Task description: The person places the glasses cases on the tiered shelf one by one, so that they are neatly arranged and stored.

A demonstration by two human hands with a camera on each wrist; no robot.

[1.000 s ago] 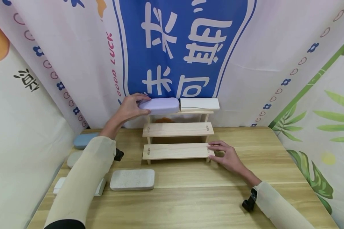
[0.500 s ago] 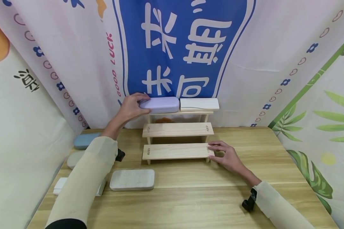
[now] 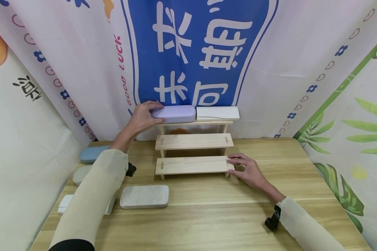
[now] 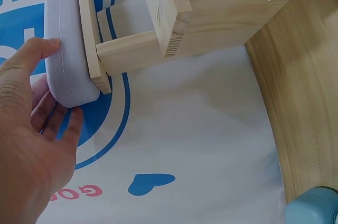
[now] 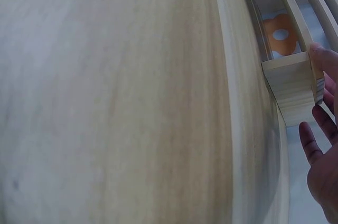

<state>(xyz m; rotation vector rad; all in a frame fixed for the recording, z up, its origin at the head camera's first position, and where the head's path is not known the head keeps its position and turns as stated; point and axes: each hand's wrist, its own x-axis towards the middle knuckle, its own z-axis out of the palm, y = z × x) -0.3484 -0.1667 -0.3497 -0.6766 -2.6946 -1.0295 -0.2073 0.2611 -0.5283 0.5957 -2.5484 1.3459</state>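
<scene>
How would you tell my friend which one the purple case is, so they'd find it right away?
On the table, find the wooden stand with three steps. Look at the left end of the top step, where the left hand holds something. That's the purple case: pale purple with rounded ends, while the case beside it is white.

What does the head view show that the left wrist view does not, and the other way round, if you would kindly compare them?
Only the head view shows the right hand gripping the wooden stand at its lower right, the white case on top, and the grey case on the table.

Only the left wrist view shows the stand's side panel and the whole blue heart print.

Both show the left hand holding the lavender case by one end, and part of a blue case.
</scene>
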